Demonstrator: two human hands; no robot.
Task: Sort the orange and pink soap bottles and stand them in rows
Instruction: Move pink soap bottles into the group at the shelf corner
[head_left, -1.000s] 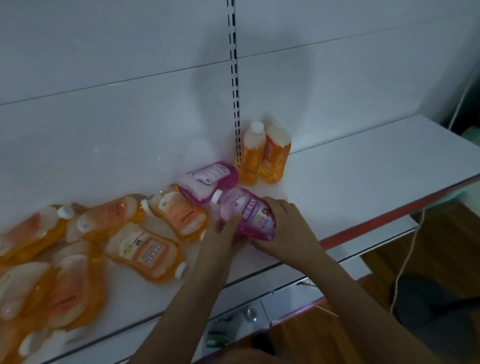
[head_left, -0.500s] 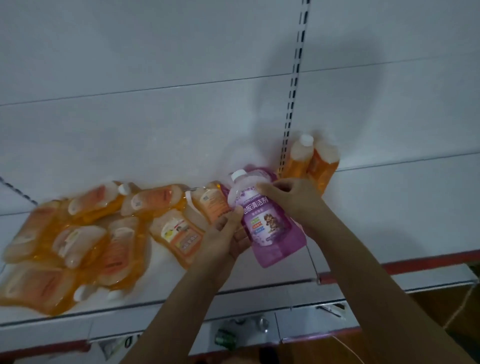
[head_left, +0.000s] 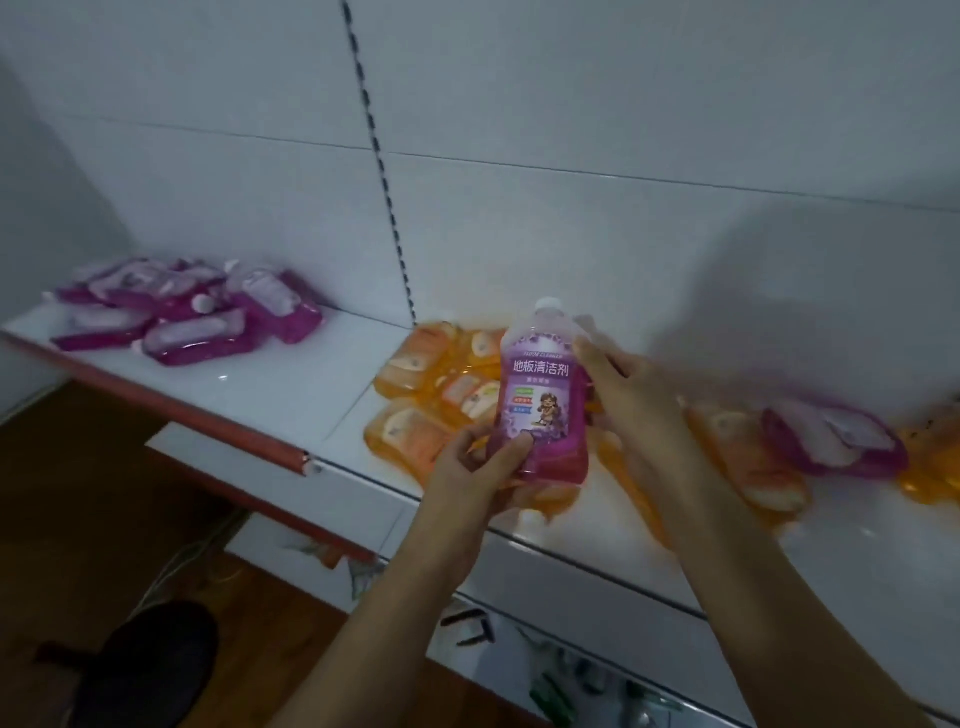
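A white shelf (head_left: 291, 395) carried two heaps of flat-lying bottles: a pink pile (head_left: 192, 317) at far left, too blurred to count, and an orange pile (head_left: 431, 389) mid-shelf, with one pink bottle (head_left: 831, 436) lying at right. One held bottle (head_left: 543, 395) stood upright above the orange pile, cap up, left hand (head_left: 483, 467) clamped on its base, right hand (head_left: 628, 389) closed on its side.

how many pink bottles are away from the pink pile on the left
2: one upright pink bottle held in both hands, one pink bottle lying among the orange ones at right. Others may be hidden.
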